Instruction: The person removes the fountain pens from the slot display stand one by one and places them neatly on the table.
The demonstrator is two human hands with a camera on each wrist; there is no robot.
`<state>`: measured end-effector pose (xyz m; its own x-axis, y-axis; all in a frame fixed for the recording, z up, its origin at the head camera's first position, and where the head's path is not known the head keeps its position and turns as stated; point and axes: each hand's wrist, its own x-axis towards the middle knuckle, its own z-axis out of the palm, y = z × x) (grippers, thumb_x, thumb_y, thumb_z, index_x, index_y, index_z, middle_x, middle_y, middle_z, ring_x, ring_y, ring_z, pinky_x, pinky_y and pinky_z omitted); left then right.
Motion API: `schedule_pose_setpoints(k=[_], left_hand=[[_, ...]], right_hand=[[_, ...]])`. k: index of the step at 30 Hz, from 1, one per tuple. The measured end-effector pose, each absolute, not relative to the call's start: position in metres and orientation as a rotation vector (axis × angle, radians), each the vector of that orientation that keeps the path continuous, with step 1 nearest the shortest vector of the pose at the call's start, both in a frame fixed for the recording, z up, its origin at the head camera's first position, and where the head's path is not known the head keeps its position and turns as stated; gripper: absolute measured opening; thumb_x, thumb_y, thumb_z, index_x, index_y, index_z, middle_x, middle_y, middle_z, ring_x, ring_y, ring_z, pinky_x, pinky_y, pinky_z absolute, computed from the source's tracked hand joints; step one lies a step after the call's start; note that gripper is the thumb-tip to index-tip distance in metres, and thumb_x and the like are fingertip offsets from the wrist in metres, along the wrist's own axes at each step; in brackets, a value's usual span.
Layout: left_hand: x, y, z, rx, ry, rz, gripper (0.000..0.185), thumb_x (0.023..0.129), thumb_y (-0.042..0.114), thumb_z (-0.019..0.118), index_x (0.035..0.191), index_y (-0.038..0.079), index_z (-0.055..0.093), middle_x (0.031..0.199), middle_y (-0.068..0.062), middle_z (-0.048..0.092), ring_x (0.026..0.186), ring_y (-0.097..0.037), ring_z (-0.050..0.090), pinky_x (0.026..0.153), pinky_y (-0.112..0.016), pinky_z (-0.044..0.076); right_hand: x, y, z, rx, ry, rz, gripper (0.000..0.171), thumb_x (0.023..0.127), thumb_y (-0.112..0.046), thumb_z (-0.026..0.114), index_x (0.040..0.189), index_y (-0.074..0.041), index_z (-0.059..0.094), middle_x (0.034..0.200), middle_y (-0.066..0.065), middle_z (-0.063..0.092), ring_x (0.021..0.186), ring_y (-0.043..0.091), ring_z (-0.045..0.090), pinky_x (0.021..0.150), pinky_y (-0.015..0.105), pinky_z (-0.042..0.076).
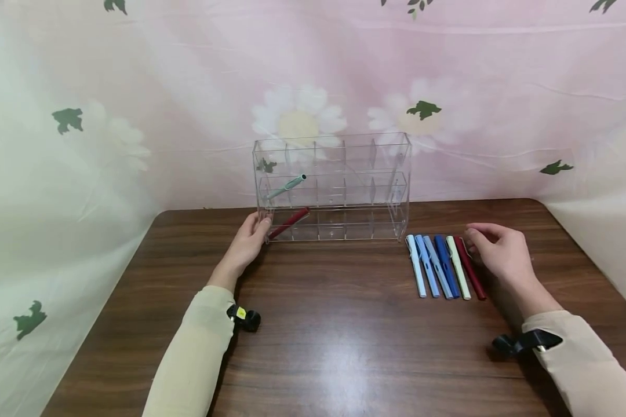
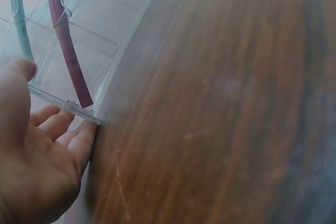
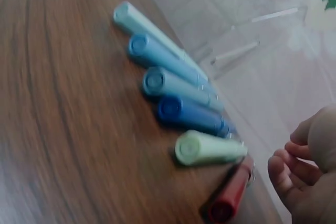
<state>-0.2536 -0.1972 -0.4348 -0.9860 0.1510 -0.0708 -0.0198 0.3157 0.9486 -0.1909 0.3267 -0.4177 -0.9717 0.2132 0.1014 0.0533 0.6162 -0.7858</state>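
Observation:
My left hand (image 1: 245,243) grips the lower left end of a clear acrylic pen rack (image 1: 331,239), with the thumb at the front and the fingers around its side. Inside the rack, a mint-green pen (image 1: 288,186) leans in the middle tier and a dark red pen (image 1: 290,223) in the lowest one. At the right, my right hand (image 1: 501,252) hovers beside the cap end of another red pen (image 3: 231,195), its fingers loosely bent and nothing between them. That pen ends a row with a pale green pen (image 1: 458,267), a dark blue pen (image 1: 447,267) and several lighter blue pens (image 1: 426,267).
The brown wooden table (image 1: 334,324) reaches back to a pink floral cloth (image 1: 203,104) hanging behind the rack. The row of pens lies just right of the rack's front corner. Each wrist wears a small black camera (image 1: 246,318).

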Motion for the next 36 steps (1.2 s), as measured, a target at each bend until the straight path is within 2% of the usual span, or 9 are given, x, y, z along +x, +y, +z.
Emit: schedule_pose_setpoints(k=[3, 8, 11, 17, 20, 23, 26, 29, 36], left_hand=[[-0.253, -0.197, -0.435, 0.117, 2.432, 1.75, 0.06, 0.118, 0.039, 0.04, 0.168, 0.007, 0.028, 0.175, -0.013, 0.038, 0.162, -0.033, 0.035, 0.132, -0.054, 0.034], [-0.253, -0.197, -0.435, 0.121, 2.436, 1.756, 0.06, 0.118, 0.037, 0.041, 0.167, 0.005, 0.029, 0.174, -0.014, 0.038, 0.162, -0.033, 0.036, 0.13, -0.055, 0.036], [-0.253, -0.196, -0.435, 0.131, 2.451, 1.754, 0.06, 0.118, 0.037, 0.041, 0.167, 0.005, 0.03, 0.174, -0.015, 0.04, 0.161, -0.034, 0.037, 0.129, -0.056, 0.037], [-0.251, -0.196, -0.434, 0.124, 2.442, 1.75, 0.06, 0.118, 0.038, 0.04, 0.168, 0.006, 0.028, 0.175, -0.014, 0.038, 0.162, -0.034, 0.035, 0.13, -0.055, 0.036], [-0.251, -0.197, -0.433, 0.123, 2.443, 1.74, 0.061, 0.118, 0.038, 0.04, 0.168, 0.006, 0.028, 0.175, -0.014, 0.037, 0.163, -0.034, 0.034, 0.131, -0.055, 0.035], [-0.25, -0.197, -0.434, 0.125, 2.446, 1.735, 0.061, 0.118, 0.039, 0.04, 0.168, 0.006, 0.028, 0.175, -0.014, 0.038, 0.163, -0.035, 0.034, 0.131, -0.055, 0.035], [-0.25, -0.197, -0.434, 0.125, 2.443, 1.728, 0.063, 0.118, 0.04, 0.04, 0.169, 0.006, 0.027, 0.175, -0.014, 0.037, 0.162, -0.035, 0.035, 0.131, -0.055, 0.035], [-0.249, -0.198, -0.433, 0.128, 2.445, 1.719, 0.063, 0.118, 0.041, 0.04, 0.169, 0.006, 0.026, 0.175, -0.014, 0.037, 0.161, -0.036, 0.037, 0.13, -0.056, 0.036], [-0.251, -0.201, -0.43, 0.151, 2.455, 1.721, 0.063, 0.118, 0.039, 0.04, 0.168, 0.004, 0.027, 0.174, -0.017, 0.038, 0.161, -0.037, 0.036, 0.129, -0.058, 0.036]], right_hand=[[-0.189, 0.32, -0.412, -0.186, -2.616, 1.298, 0.041, 0.111, -0.029, 0.06, 0.133, 0.003, 0.071, 0.083, -0.021, 0.07, 0.071, -0.001, 0.067, 0.061, 0.019, 0.06], [-0.188, 0.305, -0.402, -0.122, -2.587, 1.295, 0.039, 0.111, -0.031, 0.06, 0.133, -0.001, 0.073, 0.085, -0.027, 0.068, 0.073, 0.003, 0.066, 0.059, 0.018, 0.056], [-0.188, 0.294, -0.396, -0.091, -2.574, 1.334, 0.039, 0.111, -0.032, 0.06, 0.134, -0.002, 0.073, 0.089, -0.034, 0.067, 0.079, -0.002, 0.067, 0.063, 0.015, 0.056], [-0.192, 0.265, -0.387, 0.077, -2.532, 1.4, 0.034, 0.111, -0.025, 0.063, 0.132, 0.0, 0.074, 0.094, -0.037, 0.068, 0.081, -0.005, 0.07, 0.07, 0.014, 0.059], [-0.196, 0.251, -0.385, 0.191, -2.497, 1.386, 0.029, 0.109, -0.016, 0.064, 0.128, 0.003, 0.075, 0.098, -0.026, 0.074, 0.08, -0.008, 0.068, 0.068, 0.013, 0.058], [-0.2, 0.238, -0.384, 0.249, -2.485, 1.403, 0.029, 0.109, -0.013, 0.063, 0.129, 0.005, 0.074, 0.108, 0.002, 0.081, 0.081, -0.012, 0.068, 0.07, 0.011, 0.058], [-0.203, 0.226, -0.382, 0.275, -2.476, 1.464, 0.03, 0.11, -0.012, 0.063, 0.131, 0.006, 0.073, 0.12, 0.029, 0.076, 0.085, -0.011, 0.07, 0.074, 0.013, 0.06], [-0.206, 0.214, -0.381, 0.291, -2.461, 1.521, 0.031, 0.11, -0.012, 0.063, 0.132, 0.007, 0.072, 0.123, 0.035, 0.074, 0.088, -0.009, 0.071, 0.077, 0.015, 0.062], [-0.215, 0.189, -0.377, 0.321, -2.421, 1.609, 0.029, 0.109, -0.011, 0.065, 0.129, 0.008, 0.073, 0.122, 0.032, 0.076, 0.09, -0.005, 0.073, 0.078, 0.017, 0.062]])
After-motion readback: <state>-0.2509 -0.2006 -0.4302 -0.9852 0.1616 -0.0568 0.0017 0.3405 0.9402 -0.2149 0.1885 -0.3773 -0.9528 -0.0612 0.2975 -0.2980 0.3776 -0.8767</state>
